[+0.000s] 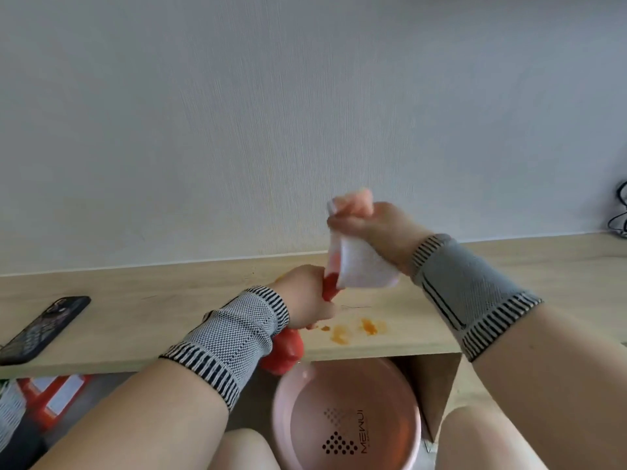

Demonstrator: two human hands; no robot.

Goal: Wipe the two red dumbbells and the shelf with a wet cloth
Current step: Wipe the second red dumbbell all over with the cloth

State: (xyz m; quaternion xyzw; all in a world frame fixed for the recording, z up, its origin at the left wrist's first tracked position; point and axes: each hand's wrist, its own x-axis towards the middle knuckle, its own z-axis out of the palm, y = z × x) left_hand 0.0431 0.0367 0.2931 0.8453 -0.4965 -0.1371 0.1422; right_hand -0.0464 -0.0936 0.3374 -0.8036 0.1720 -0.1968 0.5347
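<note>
My left hand point(307, 300) grips a red dumbbell point(284, 354) by its handle, tilted above the front edge of the light wooden shelf point(169, 313). The dumbbell's lower head shows below my wrist and its upper end peeks out at the cloth. My right hand point(373, 228) holds a white cloth point(359, 266), stained pink, bunched over that upper end. Orange-red smears point(356, 329) mark the shelf just right of my left hand. I see only this one dumbbell.
A pink basin point(346, 418) stands on the floor below the shelf, between my knees. A black phone point(44, 329) lies on the shelf at the left. Red-framed items point(54, 398) sit under the shelf at the left. Dark cables point(619, 212) hang at the far right.
</note>
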